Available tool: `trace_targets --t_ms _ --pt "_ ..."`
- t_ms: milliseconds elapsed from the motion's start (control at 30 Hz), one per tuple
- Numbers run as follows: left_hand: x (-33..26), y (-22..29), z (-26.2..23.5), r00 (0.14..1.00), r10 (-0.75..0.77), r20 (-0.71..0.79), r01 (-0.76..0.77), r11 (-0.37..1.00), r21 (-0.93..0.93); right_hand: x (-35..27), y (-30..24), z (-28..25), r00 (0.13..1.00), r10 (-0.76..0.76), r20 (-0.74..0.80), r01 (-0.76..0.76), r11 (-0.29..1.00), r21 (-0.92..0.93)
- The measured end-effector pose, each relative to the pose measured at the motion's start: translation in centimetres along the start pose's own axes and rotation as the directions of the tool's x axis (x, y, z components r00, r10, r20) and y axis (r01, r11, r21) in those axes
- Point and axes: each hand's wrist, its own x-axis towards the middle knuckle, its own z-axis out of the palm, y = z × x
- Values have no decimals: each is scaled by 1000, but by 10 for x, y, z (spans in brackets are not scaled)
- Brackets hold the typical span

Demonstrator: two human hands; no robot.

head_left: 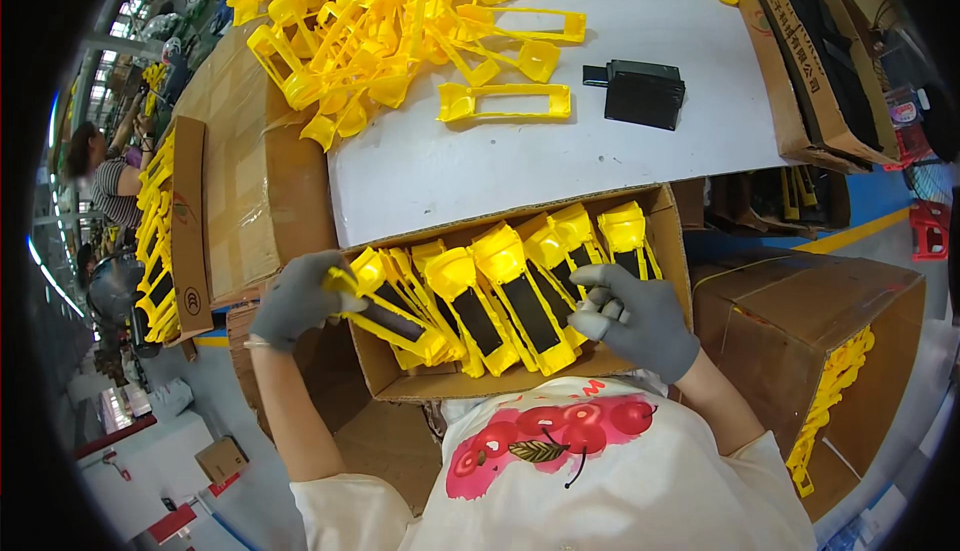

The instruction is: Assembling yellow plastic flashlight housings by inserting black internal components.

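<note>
A white shirt (pixel 560 471) with a red cherry print is filling the bottom of the view, closest to the lens, and both grey-gloved hands are reaching out from it over an open cardboard box (pixel 400 383).

The left hand (pixel 295 299) is curling closed around the end of a yellow plastic piece with a dark insert (pixel 385 319), fingers wrapped over its near tip at the box's left edge. That piece is lying slanted, running from the grip to the right and down into the box, where it is touching the next yellow pieces.

The right hand (pixel 632 316) is hovering at the box's right side with its fingers half bent and bunched together; whether it is pinching anything cannot be told. Just to the left of this hand, a row of packed yellow pieces (pixel 510 296) is standing tilted in the box, each showing a dark strip down its middle, and one of them is rising just behind the fingertips.

Beyond both hands, the white table (pixel 420 176) is carrying a loose heap of empty yellow frames (pixel 390 21) and a black rectangular part (pixel 642 93), well apart from either grip. To the right of the right hand, a second carton (pixel 800 351) is holding more yellow pieces along its wall. Far off to the left of the left hand, another person (pixel 105 176) is working at a bench.
</note>
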Motion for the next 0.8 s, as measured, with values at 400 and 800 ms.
trace_targets --t_ms 400,800 --pt "25 9 63 879 430 -203 -207 731 651 13 30 -33 970 58 -238 -63 998 -16" --pt "194 79 25 730 436 -526 -386 899 209 136 51 -96 808 -466 -361 106 718 -688"
